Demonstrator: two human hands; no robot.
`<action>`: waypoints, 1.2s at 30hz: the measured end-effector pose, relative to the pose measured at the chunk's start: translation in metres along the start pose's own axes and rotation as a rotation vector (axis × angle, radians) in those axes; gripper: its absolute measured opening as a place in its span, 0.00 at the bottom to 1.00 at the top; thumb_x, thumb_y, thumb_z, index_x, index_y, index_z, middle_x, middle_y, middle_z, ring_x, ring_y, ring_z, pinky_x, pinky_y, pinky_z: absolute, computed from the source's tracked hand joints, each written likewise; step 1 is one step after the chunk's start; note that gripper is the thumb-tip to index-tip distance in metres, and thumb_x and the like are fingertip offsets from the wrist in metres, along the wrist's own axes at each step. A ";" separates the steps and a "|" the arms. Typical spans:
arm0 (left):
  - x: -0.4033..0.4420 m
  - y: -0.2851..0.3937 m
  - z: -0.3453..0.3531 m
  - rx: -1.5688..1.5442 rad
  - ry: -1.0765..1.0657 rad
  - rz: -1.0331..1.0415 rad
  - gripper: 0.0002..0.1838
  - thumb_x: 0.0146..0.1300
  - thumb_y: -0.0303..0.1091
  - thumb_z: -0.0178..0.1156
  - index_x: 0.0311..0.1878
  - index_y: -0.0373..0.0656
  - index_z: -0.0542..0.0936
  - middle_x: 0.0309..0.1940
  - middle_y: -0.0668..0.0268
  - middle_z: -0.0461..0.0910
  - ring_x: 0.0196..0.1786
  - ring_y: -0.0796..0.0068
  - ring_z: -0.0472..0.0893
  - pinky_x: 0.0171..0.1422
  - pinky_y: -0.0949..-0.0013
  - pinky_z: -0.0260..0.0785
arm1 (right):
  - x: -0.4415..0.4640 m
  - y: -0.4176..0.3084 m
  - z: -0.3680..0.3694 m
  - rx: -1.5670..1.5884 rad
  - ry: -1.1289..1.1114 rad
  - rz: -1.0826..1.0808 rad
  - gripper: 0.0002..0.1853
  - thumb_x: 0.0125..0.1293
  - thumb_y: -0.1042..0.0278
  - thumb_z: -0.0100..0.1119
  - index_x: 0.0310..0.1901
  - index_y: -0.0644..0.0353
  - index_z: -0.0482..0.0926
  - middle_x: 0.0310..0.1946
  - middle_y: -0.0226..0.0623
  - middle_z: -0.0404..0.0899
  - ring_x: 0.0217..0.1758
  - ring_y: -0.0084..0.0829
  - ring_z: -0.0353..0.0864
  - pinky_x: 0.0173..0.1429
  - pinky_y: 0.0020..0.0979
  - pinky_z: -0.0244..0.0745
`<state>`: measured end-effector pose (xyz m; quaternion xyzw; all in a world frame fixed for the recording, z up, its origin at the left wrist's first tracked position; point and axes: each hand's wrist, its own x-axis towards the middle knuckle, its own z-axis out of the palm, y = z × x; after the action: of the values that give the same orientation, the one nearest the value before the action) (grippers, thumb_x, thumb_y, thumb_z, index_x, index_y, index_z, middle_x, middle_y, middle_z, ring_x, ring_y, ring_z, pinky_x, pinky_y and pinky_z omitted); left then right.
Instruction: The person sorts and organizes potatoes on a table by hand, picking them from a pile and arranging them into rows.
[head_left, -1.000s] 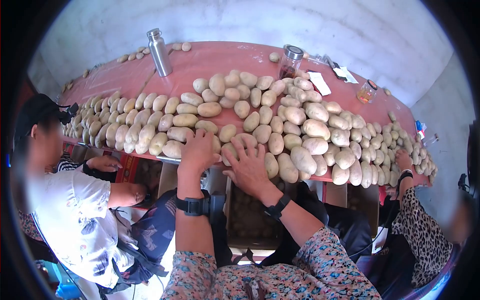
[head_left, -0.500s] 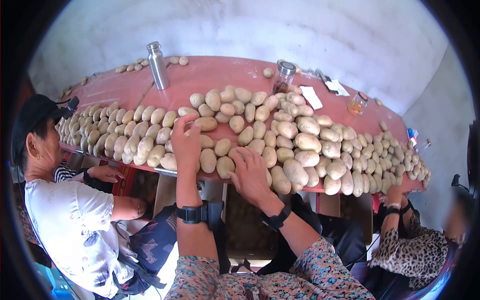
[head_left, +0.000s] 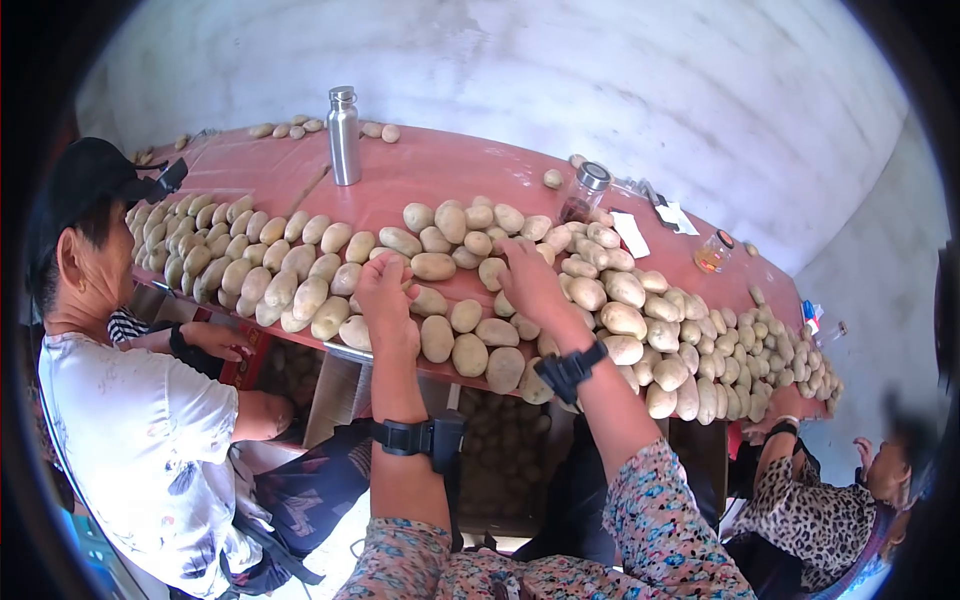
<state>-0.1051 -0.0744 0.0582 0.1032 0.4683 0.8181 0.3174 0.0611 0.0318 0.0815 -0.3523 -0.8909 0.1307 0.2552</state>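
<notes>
Rows of pale brown potatoes cover the front of a red table. My left hand is over the front rows, its fingers curled together; whatever they hold, if anything, is hidden. Just right of its fingertips lies a long potato. My right hand reaches into the middle of the pile, fingers and thumb closed around the right side of a potato. Between my wrists, several potatoes, among them a round potato, line the table's front edge.
A steel bottle and a lidded glass jar stand behind the potatoes. A smaller jar is farther right. A person in a white shirt sits left; another in a leopard-print top sits right. Boxes of potatoes are under the table.
My right hand has moved from the front edge up and back into the pile. My left hand's fingers have curled closer together. The view has shifted slightly.
</notes>
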 end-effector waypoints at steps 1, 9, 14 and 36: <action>0.000 0.002 0.001 -0.007 -0.008 0.000 0.10 0.67 0.36 0.59 0.48 0.45 0.76 0.41 0.71 0.77 0.43 0.79 0.75 0.43 0.69 0.71 | 0.013 0.008 0.010 -0.018 -0.021 -0.020 0.23 0.61 0.74 0.56 0.59 0.60 0.70 0.55 0.51 0.72 0.59 0.51 0.72 0.59 0.43 0.71; 0.005 0.006 -0.002 0.038 -0.055 0.061 0.12 0.67 0.37 0.59 0.49 0.44 0.76 0.43 0.70 0.78 0.43 0.78 0.76 0.44 0.69 0.71 | 0.055 0.059 0.102 -0.366 0.001 -0.131 0.17 0.66 0.68 0.52 0.56 0.48 0.78 0.58 0.51 0.70 0.61 0.54 0.70 0.56 0.48 0.73; 0.005 0.007 0.000 0.062 -0.082 0.046 0.11 0.67 0.36 0.59 0.49 0.44 0.76 0.43 0.70 0.79 0.43 0.78 0.76 0.44 0.70 0.70 | 0.054 0.045 0.099 -0.387 0.026 -0.057 0.14 0.65 0.68 0.52 0.51 0.50 0.76 0.51 0.53 0.71 0.54 0.54 0.73 0.54 0.48 0.73; -0.011 -0.019 0.018 0.103 -0.215 -0.072 0.08 0.68 0.37 0.59 0.46 0.46 0.77 0.40 0.73 0.78 0.40 0.82 0.76 0.41 0.72 0.70 | -0.034 0.102 -0.101 -0.148 -0.061 0.154 0.11 0.62 0.68 0.56 0.46 0.56 0.80 0.49 0.49 0.76 0.55 0.47 0.76 0.60 0.42 0.71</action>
<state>-0.0801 -0.0615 0.0539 0.1896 0.4762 0.7653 0.3893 0.1941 0.0867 0.1115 -0.4335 -0.8757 0.0945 0.1906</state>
